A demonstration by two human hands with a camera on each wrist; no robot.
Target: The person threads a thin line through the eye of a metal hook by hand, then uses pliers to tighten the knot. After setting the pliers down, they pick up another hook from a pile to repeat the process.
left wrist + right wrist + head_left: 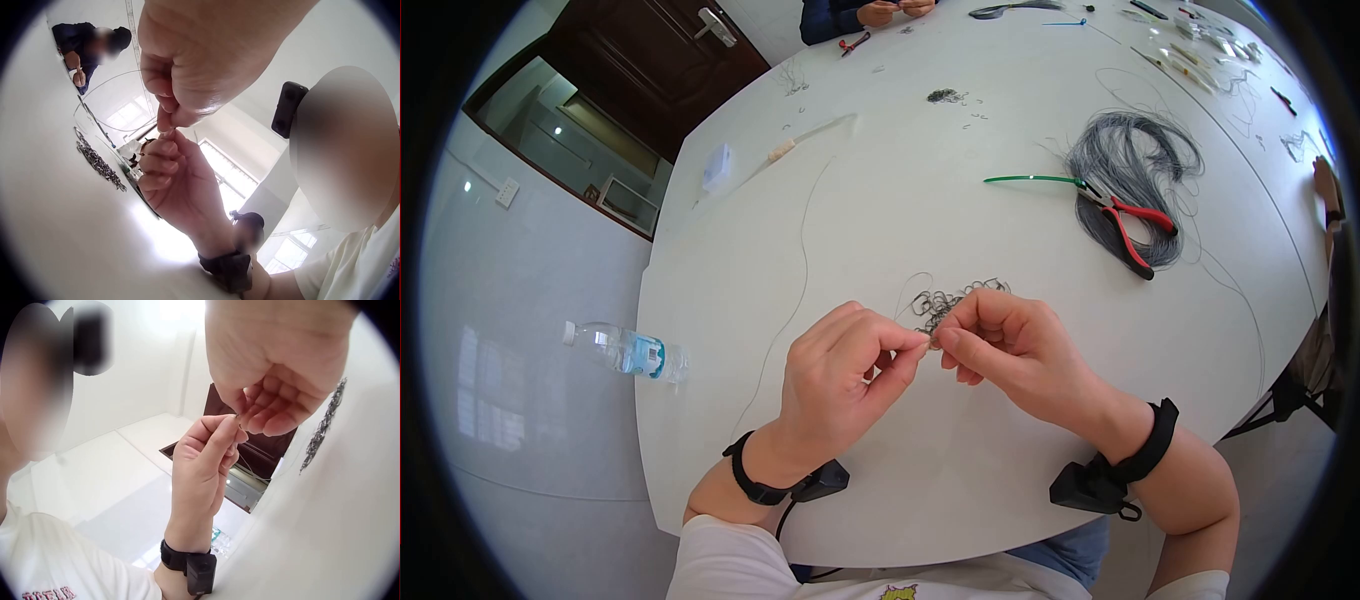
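Observation:
Both hands meet fingertip to fingertip over the near part of the white table. The left hand pinches something tiny between thumb and index finger; a thin wire loops near it. The right hand pinches at the same spot, its other fingers curled loosely. In the right wrist view a small dark bit shows between the fingertips of the left hand and the right hand. What exactly it is, I cannot tell. Just beyond the fingers lies a pile of small dark metal rings, also seen in the left wrist view as a dark heap.
Red-handled pliers lie on a coil of grey wire at the right, beside a green strip. A water bottle is at the left. Farther off are a small dark pile, a wooden-handled tool and another person's hands.

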